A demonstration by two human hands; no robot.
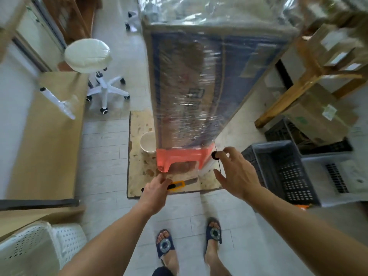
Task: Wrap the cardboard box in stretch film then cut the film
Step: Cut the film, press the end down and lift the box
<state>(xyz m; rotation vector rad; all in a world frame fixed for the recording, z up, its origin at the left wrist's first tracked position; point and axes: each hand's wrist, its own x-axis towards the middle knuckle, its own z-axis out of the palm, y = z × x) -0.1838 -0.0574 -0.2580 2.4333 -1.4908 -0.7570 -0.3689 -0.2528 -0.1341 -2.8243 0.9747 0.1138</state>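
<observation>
A tall cardboard box [191,80] with blue print stands on an orange plastic stool [179,156], and clear stretch film covers its sides and top. My right hand [237,174] is at the box's lower right corner, fingers curled around the stretch film roll [209,164], whose black core end shows at my thumb. My left hand [155,191] reaches low and closes on a yellow utility knife [177,185] lying on the worn board [139,136] under the stool. Film runs from the roll to the box corner.
A white cup [148,142] stands on the board left of the stool. A white swivel stool [89,54] and a wooden table [49,126] with a second film roll [57,102] are on the left. Grey crates [282,170] and wooden shelving [310,76] are on the right. A white plastic chair [35,250] sits at the lower left.
</observation>
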